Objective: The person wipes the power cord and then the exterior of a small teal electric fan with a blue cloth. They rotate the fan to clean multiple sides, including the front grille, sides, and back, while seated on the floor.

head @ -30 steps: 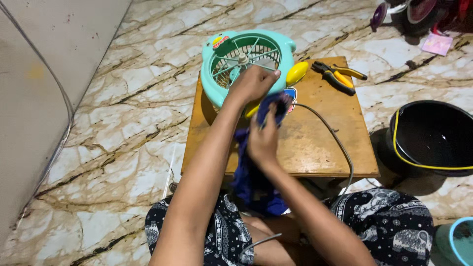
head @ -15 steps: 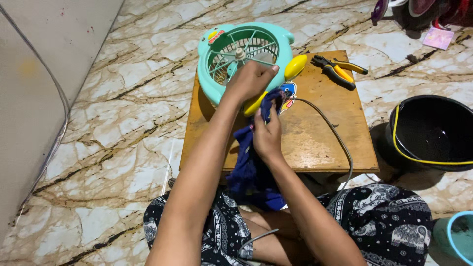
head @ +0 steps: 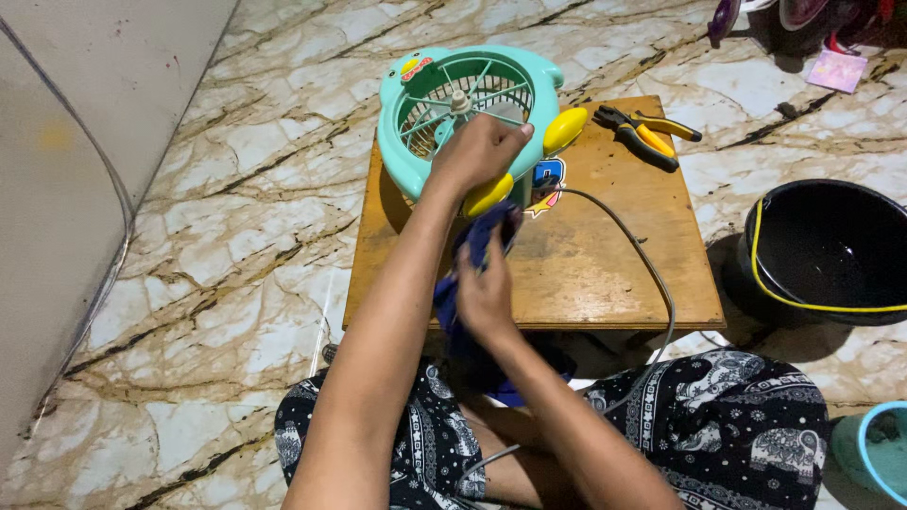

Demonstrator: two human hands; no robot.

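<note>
two hands: left hand (head: 480, 151) fingers gripping teal fan (head: 444, 104); right hand (head: 484, 295) clutching blue cloth (head: 480, 241).

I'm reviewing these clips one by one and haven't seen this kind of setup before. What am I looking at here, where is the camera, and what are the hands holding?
There is no machine here: the camera sits on a person's head and looks down at their own two bare hands. The person sits on a marble floor before a low wooden table. The left hand grips the edge of a small turquoise fan with yellow parts, which stands on the table. The right hand holds a dark blue cloth just below the fan. A grey cord runs from the fan across the table. Yellow-handled pliers lie at the far right corner. A black basin stands on the floor to the right.
</note>
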